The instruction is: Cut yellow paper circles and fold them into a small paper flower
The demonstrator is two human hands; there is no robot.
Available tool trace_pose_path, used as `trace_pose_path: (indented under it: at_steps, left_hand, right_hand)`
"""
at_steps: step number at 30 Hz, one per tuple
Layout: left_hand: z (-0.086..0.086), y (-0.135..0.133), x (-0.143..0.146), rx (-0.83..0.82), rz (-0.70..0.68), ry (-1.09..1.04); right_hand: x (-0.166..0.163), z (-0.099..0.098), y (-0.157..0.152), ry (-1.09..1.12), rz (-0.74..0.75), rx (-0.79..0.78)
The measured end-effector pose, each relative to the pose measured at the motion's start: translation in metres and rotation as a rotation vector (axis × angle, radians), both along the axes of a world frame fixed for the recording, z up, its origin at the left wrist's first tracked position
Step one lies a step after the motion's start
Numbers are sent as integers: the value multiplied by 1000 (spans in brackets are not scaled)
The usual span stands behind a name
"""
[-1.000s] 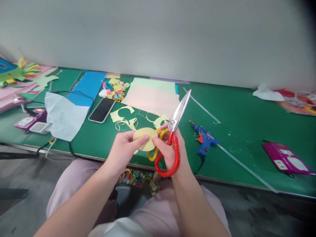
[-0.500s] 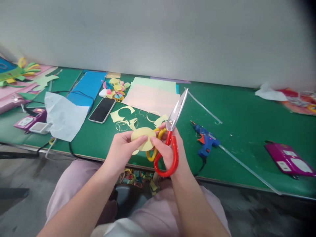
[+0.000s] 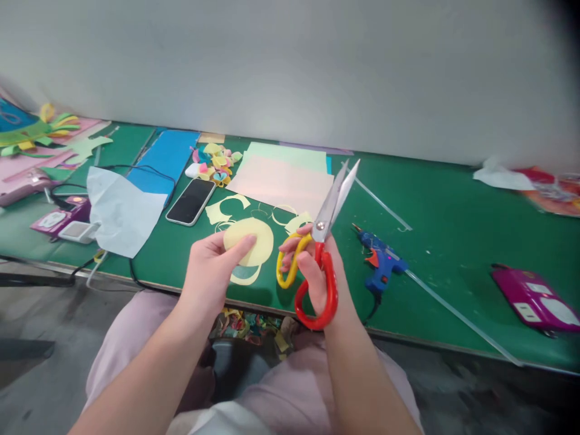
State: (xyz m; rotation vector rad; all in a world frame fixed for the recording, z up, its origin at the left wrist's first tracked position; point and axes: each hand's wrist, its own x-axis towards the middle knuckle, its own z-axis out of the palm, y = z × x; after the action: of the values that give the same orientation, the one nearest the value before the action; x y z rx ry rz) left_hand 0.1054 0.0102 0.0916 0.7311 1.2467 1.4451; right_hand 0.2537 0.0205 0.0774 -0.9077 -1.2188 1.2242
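Closest in, the person's lap in light pink trousers [image 3: 290,399] fills the bottom of the view. Just above it, the left hand [image 3: 211,269] has its fingers closed on a yellow paper circle [image 3: 254,238], with the thumb pressed on top. The circle is held just over the front edge of the green worktop [image 3: 453,229]. A thin yellow scrap [image 3: 244,277] lies right under it.

Beside it, a little apart, the right hand [image 3: 317,275] grips the scissors [image 3: 330,208]. Its fingers go through the red and yellow handles. The blades point up and away and are open just a little.

To the right lies a blue glue gun [image 3: 380,263]. Farther right is a purple box [image 3: 534,299]. Behind the hands are more yellow scraps [image 3: 226,208], a black phone [image 3: 191,201] and a white paper [image 3: 120,211]. Farther back lie pink and green sheets [image 3: 283,175] and a blue sheet [image 3: 163,158].
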Motion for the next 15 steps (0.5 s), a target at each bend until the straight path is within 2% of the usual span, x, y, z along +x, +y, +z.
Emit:
trace_pose_path:
  at_steps: [6,10,15]
  left_hand:
    - [17,-6,-1,137,242,22]
    - [24,-9,1,188,343,56]
    - [26,-12,1,178,348,127]
  right_hand:
    - [-13,-4,-18,-153,247,-62]
    - [-22,1,-26,-219,250,-81]
    - [-23,-1,-25,-305,265,-24]
